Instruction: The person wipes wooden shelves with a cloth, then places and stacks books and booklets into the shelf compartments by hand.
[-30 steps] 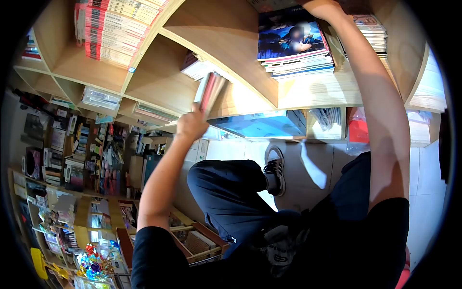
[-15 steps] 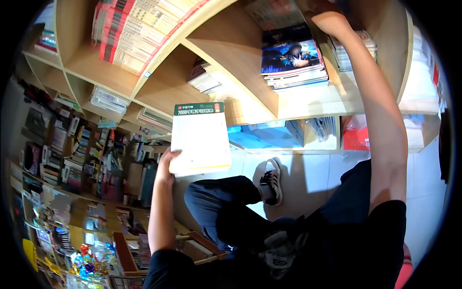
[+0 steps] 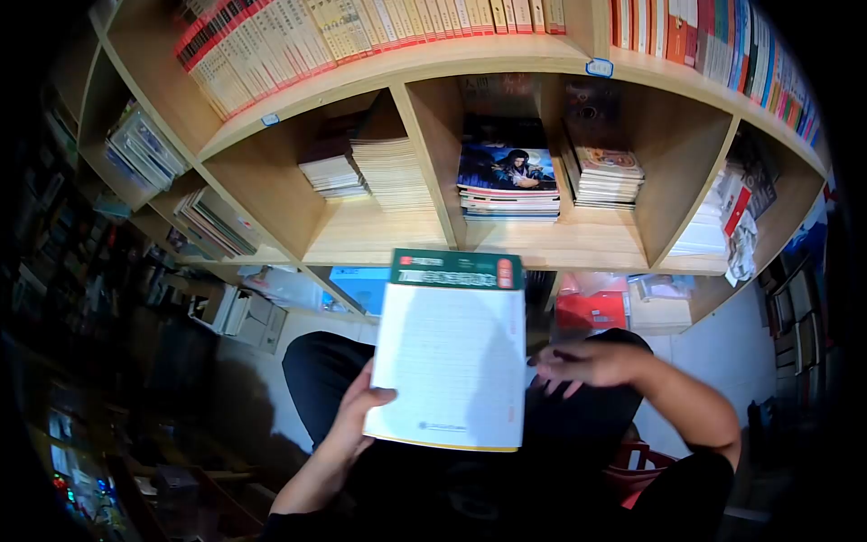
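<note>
My left hand (image 3: pixel 355 411) is closed around the lower left edge of a handwriting practice book (image 3: pixel 449 361), with the thumb on its cover. The book has a white lined cover, a dark green band across the top and a yellowish lower edge. It is held up in front of my knees. Just off the book's right edge is my right hand (image 3: pixel 587 366), blurred by motion, its fingers apart and nothing seen in them. A stack of magazines (image 3: pixel 508 181) with a blue-dressed figure on top lies in the cubby ahead, beside a second stack of books (image 3: pixel 607 176).
A wooden bookshelf (image 3: pixel 397 63) curves across the view, with red-and-cream book spines (image 3: pixel 298 45) above. More book stacks (image 3: pixel 388 172) fill the left cubby. A red package (image 3: pixel 591 310) and a blue box (image 3: pixel 358 287) sit low down.
My right hand has come out of the shelf and down to the book's right side. My left hand has brought the practice book to the middle, and the view has turned toward the shelf.
</note>
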`<state>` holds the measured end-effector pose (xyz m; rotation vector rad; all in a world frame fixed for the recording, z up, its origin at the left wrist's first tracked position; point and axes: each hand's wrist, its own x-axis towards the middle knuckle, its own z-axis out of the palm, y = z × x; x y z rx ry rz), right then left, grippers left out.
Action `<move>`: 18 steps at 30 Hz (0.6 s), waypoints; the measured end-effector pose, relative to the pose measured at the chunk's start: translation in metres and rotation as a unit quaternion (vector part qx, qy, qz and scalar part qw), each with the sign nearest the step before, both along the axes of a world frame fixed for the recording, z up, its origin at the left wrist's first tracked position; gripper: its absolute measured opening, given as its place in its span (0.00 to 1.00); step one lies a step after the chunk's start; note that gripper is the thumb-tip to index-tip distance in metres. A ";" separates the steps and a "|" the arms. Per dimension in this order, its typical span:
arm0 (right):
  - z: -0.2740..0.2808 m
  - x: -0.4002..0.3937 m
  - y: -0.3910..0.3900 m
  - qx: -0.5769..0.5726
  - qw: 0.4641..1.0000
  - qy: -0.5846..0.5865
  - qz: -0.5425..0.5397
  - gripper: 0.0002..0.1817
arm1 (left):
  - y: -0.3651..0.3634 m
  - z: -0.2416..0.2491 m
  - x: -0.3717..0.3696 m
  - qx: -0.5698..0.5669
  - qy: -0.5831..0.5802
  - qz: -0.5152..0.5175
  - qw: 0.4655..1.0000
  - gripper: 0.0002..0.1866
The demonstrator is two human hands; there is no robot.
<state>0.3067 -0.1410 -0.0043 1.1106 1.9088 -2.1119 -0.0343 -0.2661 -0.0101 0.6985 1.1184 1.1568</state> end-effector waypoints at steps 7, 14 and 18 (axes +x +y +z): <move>-0.017 0.004 -0.089 -0.093 0.871 0.185 -0.445 0.34 | 0.046 -0.029 0.057 0.090 -0.033 -0.171 0.981 0.36; 0.017 0.016 -0.013 0.049 0.772 0.288 -0.564 0.30 | 0.150 0.003 0.106 0.139 -0.063 -0.193 0.969 0.34; 0.035 0.024 0.086 0.031 0.769 0.336 -0.544 0.25 | 0.210 0.025 0.085 0.122 -0.095 -0.267 0.951 0.34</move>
